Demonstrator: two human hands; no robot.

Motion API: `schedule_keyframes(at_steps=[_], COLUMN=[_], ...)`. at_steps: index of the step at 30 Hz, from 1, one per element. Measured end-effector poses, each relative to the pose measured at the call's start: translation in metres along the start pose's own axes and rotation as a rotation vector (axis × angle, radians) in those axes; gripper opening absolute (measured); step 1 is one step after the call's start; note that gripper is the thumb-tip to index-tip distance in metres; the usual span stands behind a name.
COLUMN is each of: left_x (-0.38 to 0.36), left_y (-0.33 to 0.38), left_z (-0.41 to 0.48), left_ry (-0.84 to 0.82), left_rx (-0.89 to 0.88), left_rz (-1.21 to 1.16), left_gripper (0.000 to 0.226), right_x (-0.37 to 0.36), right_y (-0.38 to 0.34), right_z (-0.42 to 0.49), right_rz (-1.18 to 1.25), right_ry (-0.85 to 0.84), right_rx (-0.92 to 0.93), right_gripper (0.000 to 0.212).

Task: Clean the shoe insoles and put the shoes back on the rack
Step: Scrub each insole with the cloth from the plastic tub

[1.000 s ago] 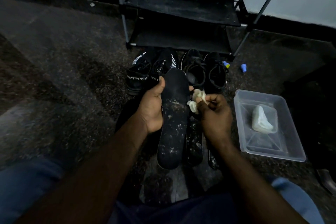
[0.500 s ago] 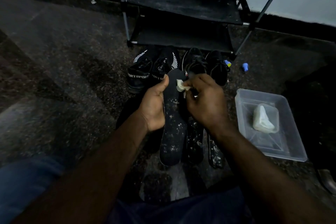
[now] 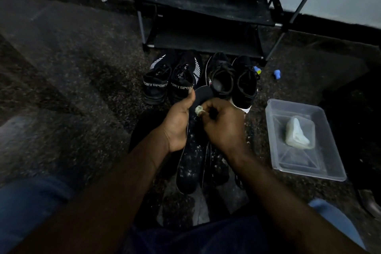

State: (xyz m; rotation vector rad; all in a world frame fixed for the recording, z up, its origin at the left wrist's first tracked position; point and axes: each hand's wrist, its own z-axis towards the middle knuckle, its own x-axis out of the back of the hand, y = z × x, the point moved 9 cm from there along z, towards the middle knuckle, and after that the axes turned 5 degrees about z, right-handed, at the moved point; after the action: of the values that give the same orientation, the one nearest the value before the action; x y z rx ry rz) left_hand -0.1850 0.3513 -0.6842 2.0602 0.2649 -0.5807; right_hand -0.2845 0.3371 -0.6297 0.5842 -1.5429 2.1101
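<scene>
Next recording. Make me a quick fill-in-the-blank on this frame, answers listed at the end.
The right hand pinches a pale wad; the left hand grips a speckled black ____.
____ shoes stand on the floor before the rack.
The clear tray, holding a pale lump, lies on the person's ____ side.
Missing: insole; four; right.

left hand [image 3: 179,125]: holds the insole [image 3: 190,163], thumb up
right hand [image 3: 223,125]: pinches a wipe [image 3: 199,110], fingers curled
</scene>
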Motion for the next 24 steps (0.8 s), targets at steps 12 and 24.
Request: schedule_keyframes(at_steps=[12, 24], left_x=[0.003, 0.012], left_y=[0.003, 0.006], left_z=[0.004, 0.008], left_ry=[0.020, 0.090], left_rx=[-0.052, -0.071], left_rz=[0.013, 0.019], left_gripper=[0.062, 0.063], right_x=[0.016, 0.002], right_y=[0.005, -0.021], right_z=[0.006, -0.002], right_rz=[-0.070, -0.156], right_ry=[0.126, 0.011], right_rx=[-0.052, 0.108], right_gripper=[0.004, 0.008])
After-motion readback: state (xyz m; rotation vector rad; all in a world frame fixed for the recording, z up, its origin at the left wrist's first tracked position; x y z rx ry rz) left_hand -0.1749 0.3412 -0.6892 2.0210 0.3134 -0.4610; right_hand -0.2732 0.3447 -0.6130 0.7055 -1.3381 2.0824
